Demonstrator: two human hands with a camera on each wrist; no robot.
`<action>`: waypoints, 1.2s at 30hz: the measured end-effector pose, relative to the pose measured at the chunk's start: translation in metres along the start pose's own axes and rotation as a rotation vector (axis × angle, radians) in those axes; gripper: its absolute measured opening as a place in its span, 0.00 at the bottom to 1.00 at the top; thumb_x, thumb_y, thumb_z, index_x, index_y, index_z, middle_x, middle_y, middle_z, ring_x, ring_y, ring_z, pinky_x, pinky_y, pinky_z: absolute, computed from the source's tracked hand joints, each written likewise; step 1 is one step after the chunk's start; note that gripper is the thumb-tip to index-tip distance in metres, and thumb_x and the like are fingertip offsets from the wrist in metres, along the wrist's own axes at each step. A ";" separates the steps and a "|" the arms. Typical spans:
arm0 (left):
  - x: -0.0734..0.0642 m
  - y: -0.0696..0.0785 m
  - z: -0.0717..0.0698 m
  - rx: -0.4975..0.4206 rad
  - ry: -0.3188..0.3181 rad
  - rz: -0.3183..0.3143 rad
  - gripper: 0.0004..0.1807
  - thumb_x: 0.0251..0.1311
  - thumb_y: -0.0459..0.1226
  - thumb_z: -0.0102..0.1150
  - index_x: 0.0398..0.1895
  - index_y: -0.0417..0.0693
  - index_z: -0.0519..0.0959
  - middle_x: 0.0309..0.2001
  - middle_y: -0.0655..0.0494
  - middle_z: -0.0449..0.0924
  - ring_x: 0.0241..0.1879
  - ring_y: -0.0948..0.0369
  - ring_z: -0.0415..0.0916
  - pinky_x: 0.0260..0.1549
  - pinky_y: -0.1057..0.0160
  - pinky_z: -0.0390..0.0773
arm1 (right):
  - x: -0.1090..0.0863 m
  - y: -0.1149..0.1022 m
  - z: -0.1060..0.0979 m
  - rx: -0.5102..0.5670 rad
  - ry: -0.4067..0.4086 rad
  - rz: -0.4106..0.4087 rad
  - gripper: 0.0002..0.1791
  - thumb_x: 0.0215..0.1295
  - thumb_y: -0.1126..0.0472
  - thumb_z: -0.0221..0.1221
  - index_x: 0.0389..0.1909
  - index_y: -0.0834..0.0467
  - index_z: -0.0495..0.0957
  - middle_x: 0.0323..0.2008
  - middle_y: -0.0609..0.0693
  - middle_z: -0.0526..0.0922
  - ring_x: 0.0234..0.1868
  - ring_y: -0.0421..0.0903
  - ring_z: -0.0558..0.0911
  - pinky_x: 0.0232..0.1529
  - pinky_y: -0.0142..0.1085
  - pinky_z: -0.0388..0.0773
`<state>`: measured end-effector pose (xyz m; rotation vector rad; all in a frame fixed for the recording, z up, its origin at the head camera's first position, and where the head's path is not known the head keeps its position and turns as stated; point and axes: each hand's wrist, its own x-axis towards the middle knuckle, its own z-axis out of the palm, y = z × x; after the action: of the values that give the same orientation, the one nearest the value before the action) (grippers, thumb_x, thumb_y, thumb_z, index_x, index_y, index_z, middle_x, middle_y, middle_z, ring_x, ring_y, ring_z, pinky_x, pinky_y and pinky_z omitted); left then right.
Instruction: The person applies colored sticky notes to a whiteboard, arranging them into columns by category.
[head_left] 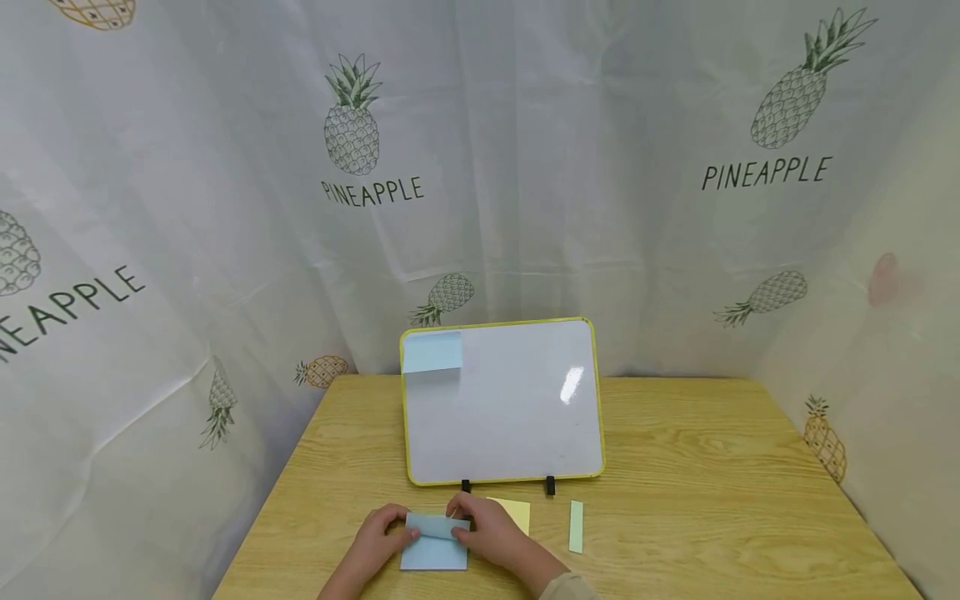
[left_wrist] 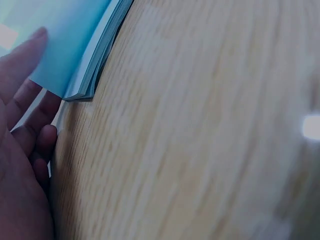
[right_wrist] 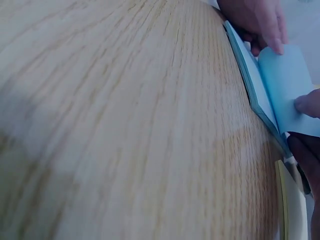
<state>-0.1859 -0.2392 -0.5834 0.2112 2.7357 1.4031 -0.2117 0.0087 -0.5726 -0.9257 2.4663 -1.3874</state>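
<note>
A pad of light-blue sticky notes (head_left: 433, 557) lies on the table before the whiteboard. Its top sheet (head_left: 435, 527) is lifted and bent over along the near side of the fold, as the right wrist view also shows with the raised sheet (right_wrist: 287, 82). My left hand (head_left: 377, 542) pinches the sheet's left side, thumb on its face and fingers behind. On the right side my right hand (head_left: 489, 531) pinches it the same way. Seen from the left wrist, the sheet (left_wrist: 67, 47) stands away from the pad's layered edge (left_wrist: 102, 52).
A yellow-framed whiteboard (head_left: 517, 417) stands behind on black feet (head_left: 551, 486), with a blue note (head_left: 432, 352) at its upper left. A yellow pad (head_left: 517, 512) lies partly behind my right hand. Farther right is a narrow pale-green strip (head_left: 576, 527). A pineapple-print curtain (head_left: 555, 208) surrounds the table.
</note>
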 end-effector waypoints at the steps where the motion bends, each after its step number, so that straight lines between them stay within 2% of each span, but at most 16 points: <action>1: 0.000 0.000 0.000 0.019 0.007 0.005 0.14 0.52 0.41 0.72 0.40 0.46 0.81 0.41 0.57 0.79 0.45 0.56 0.69 0.46 0.55 0.70 | 0.000 0.000 0.000 -0.005 0.004 0.003 0.09 0.65 0.63 0.63 0.40 0.46 0.76 0.36 0.34 0.80 0.38 0.31 0.76 0.39 0.33 0.75; 5: 0.000 -0.002 0.002 0.103 0.028 0.033 0.21 0.46 0.42 0.76 0.44 0.46 0.81 0.46 0.55 0.79 0.48 0.51 0.70 0.50 0.50 0.70 | 0.002 0.001 0.002 0.014 0.013 0.022 0.07 0.66 0.63 0.61 0.38 0.46 0.78 0.38 0.34 0.80 0.35 0.33 0.74 0.36 0.32 0.74; 8: 0.000 -0.003 0.004 0.158 0.028 0.057 0.24 0.46 0.44 0.76 0.47 0.46 0.80 0.50 0.53 0.78 0.51 0.48 0.70 0.52 0.45 0.68 | 0.003 0.004 0.004 0.036 0.016 0.032 0.08 0.66 0.65 0.60 0.37 0.46 0.80 0.39 0.35 0.80 0.32 0.34 0.73 0.35 0.32 0.73; 14: 0.000 -0.005 0.006 0.194 0.027 0.082 0.27 0.45 0.45 0.76 0.48 0.46 0.79 0.50 0.52 0.78 0.51 0.47 0.70 0.52 0.42 0.68 | 0.005 0.006 0.007 0.057 0.027 0.078 0.08 0.63 0.65 0.62 0.35 0.47 0.85 0.38 0.34 0.80 0.38 0.34 0.75 0.40 0.34 0.74; 20: -0.001 -0.009 0.006 0.215 0.034 0.083 0.28 0.44 0.45 0.77 0.50 0.45 0.79 0.50 0.53 0.78 0.52 0.47 0.70 0.52 0.44 0.68 | 0.006 0.001 0.010 0.080 0.061 0.101 0.09 0.55 0.66 0.69 0.36 0.50 0.87 0.36 0.35 0.79 0.42 0.36 0.77 0.44 0.35 0.76; 27: 0.000 -0.010 0.005 0.181 0.012 0.053 0.36 0.45 0.44 0.77 0.58 0.41 0.74 0.47 0.57 0.76 0.46 0.53 0.71 0.45 0.57 0.74 | 0.008 0.000 0.013 0.125 0.168 0.137 0.13 0.55 0.72 0.67 0.36 0.52 0.86 0.37 0.38 0.81 0.43 0.40 0.78 0.42 0.35 0.76; 32: 0.001 -0.007 0.005 0.181 0.010 0.023 0.38 0.45 0.43 0.77 0.59 0.38 0.73 0.46 0.58 0.75 0.45 0.55 0.71 0.44 0.57 0.73 | 0.014 0.000 0.011 0.196 0.227 0.175 0.14 0.56 0.76 0.64 0.35 0.53 0.86 0.35 0.41 0.80 0.36 0.39 0.75 0.35 0.33 0.74; 36: 0.002 -0.005 0.007 0.199 0.017 0.022 0.37 0.45 0.43 0.77 0.58 0.39 0.73 0.45 0.59 0.75 0.44 0.55 0.70 0.44 0.55 0.72 | 0.019 -0.003 0.009 0.214 0.276 0.151 0.14 0.54 0.79 0.63 0.33 0.57 0.86 0.33 0.44 0.81 0.32 0.38 0.73 0.32 0.33 0.74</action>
<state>-0.1877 -0.2367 -0.5915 0.2405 2.8944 1.1412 -0.2216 -0.0101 -0.5723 -0.5224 2.4457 -1.7831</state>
